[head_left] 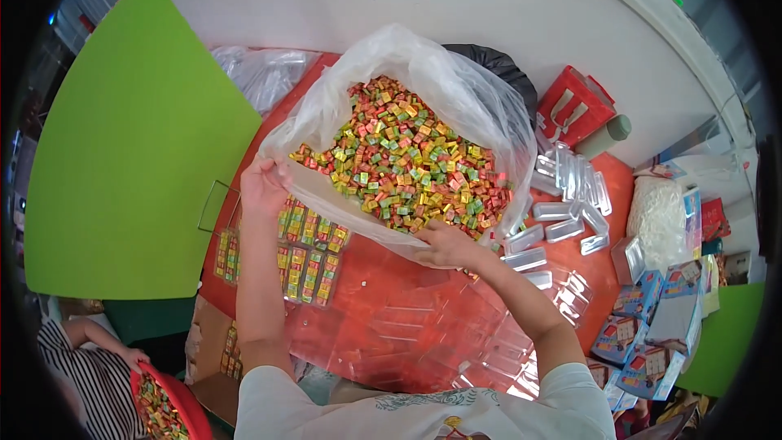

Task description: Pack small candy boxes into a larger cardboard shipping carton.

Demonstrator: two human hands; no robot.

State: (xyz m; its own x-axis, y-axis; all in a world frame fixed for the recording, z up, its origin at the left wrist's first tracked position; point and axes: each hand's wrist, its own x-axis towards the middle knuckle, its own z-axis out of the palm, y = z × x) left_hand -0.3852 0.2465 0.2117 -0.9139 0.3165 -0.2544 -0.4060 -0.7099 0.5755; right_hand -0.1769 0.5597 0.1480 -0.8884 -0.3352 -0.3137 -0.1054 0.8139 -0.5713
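Note:
A big translucent plastic bag (pixel 399 47) stands open on the red table, heaped with small wrapped candies (pixel 407 159) in yellow, green, red and orange. My left hand (pixel 265 186) is closed on the bag's rim at its near left side. At the near right, my right hand (pixel 450 246) has its fingers curled over the bag's edge, right beside the candies. Under my left forearm and next to it lie transparent trays (pixel 311 270) filled with rows of the candies. Part of them is hidden by the arm and the bag.
Transparent plastic cases (pixel 562 212) lie scattered right of the bag. Blue printed boxes (pixel 639 334) are stacked farther right. A green panel (pixel 138 163) rises at the left. At lower left, another person's hand (pixel 134 357) holds a red basin (pixel 183 403) of candies.

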